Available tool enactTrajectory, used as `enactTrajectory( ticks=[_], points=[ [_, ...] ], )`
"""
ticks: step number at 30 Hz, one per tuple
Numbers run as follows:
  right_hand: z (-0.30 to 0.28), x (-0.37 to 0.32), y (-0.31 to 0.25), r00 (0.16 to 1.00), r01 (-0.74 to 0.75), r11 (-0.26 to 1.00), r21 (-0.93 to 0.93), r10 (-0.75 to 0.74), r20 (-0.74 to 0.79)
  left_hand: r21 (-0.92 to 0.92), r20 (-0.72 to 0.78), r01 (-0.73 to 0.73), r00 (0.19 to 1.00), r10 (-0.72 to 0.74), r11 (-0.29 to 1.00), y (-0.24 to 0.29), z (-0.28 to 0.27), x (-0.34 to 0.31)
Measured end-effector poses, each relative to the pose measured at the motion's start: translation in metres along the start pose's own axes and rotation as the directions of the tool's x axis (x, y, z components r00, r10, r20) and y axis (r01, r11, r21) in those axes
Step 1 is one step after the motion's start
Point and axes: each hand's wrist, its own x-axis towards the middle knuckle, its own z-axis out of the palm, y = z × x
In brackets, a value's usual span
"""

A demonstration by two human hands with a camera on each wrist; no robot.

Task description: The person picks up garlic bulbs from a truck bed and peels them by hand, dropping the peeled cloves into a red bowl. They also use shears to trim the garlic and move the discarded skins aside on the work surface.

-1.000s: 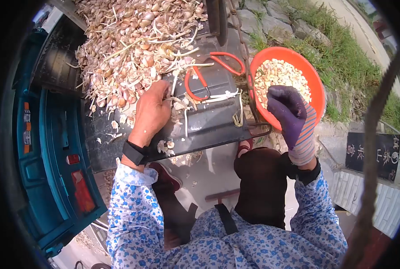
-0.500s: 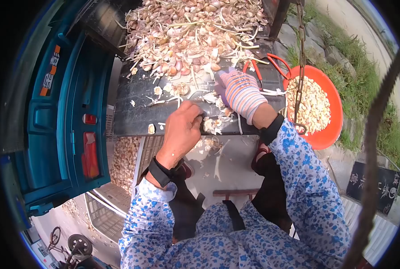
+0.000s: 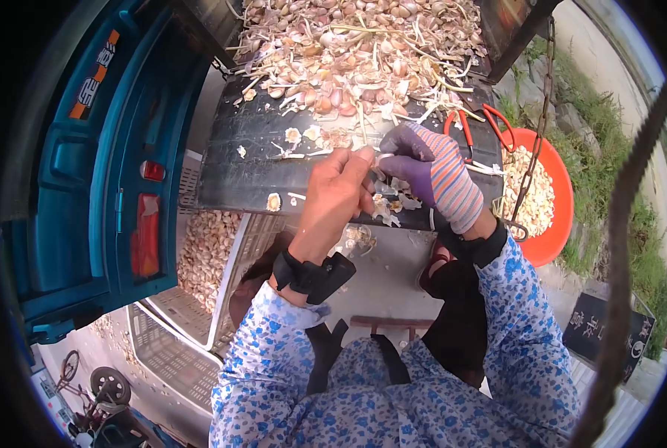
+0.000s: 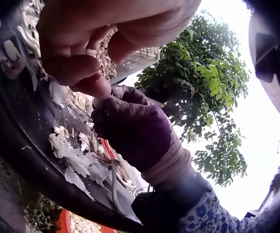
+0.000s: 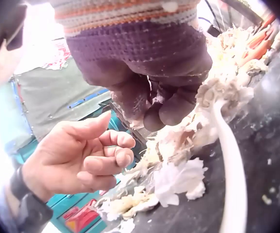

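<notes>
- At the centre of the frame, a person's bare left hand (image 3: 333, 190) and gloved right hand (image 3: 434, 170) are meeting over a dark tailgate (image 3: 233, 172).
- The gloved fingers are curling closed, apparently pinching a small pale piece (image 3: 381, 160), perhaps garlic.
- The bare fingers are bending loosely beside it; whether they are gripping it, one cannot tell.
- The piece is lying at the gloved fingertips, left of that hand and right of the bare one; the gloved hand is nearer. Its long axis and the way it points are not showing.
- Papery skins (image 3: 384, 210) are lying just below the hands, a garlic heap (image 3: 363, 63) spreading across the top.
- Right of centre, a red-handled tool (image 3: 466, 133) is resting near an orange bowl (image 3: 565, 203) holding pale cloves (image 3: 535, 183).
</notes>
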Motion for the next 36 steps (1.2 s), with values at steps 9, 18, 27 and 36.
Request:
enactTrajectory(
  ticks=[9, 18, 27, 36],
  points=[
    [0.028, -0.04, -0.011, 0.969, 0.184, 0.982, 0.052, -0.173, -0.174, -0.274, -0.005, -0.058, 0.998, 0.059, 0.96, -0.011, 0.013, -0.037],
    [0.037, -0.061, -0.025, 0.96, 0.017, 0.868, 0.497, 0.124, -0.25, -0.326, -0.029, -0.13, 0.991, 0.128, 0.937, -0.004, 0.02, -0.059],
    [0.035, -0.068, -0.021, 0.958, 0.003, 0.734, 0.679, 0.192, -0.212, -0.277, -0.008, -0.103, 0.995, 0.104, 0.955, -0.002, 0.027, -0.07],
    [0.01, -0.087, -0.042, 0.998, 0.0, 0.889, 0.459, 0.03, -0.059, -0.311, 0.103, -0.072, 0.989, 0.109, 0.948, 0.011, 0.028, -0.095]
  ],
)
